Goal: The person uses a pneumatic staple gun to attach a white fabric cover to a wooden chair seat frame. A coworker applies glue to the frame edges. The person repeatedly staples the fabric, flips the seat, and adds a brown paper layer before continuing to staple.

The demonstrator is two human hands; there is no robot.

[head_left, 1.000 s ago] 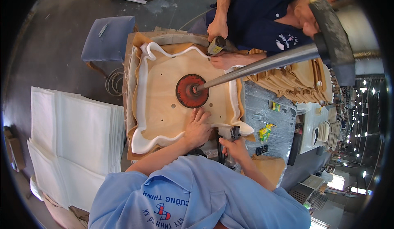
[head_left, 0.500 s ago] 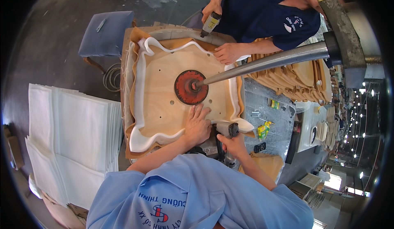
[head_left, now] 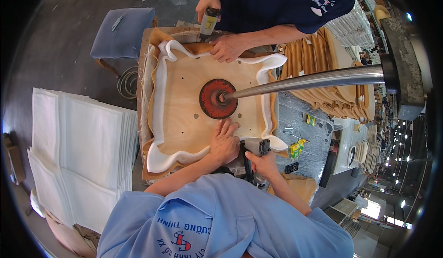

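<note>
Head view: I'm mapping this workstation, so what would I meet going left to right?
Stack of white rectangular sheets, wearer's bare left hand, wearer's bare right hand, larger yellow-and-green packet, white-topped table.

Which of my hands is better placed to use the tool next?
Probably your right hand: it grips the gray tool beside the white padding, while the left hand lies over the wooden panel.

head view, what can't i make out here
All in the head view:
Panel: its centre is hidden by the red disc.
Left hand: palm hidden by its own back.
Right hand: some fingers hidden by the gun-shaped tool.
Co-worker: head cut off by the top edge.
Dark object on the bench: too small to identify.
</note>
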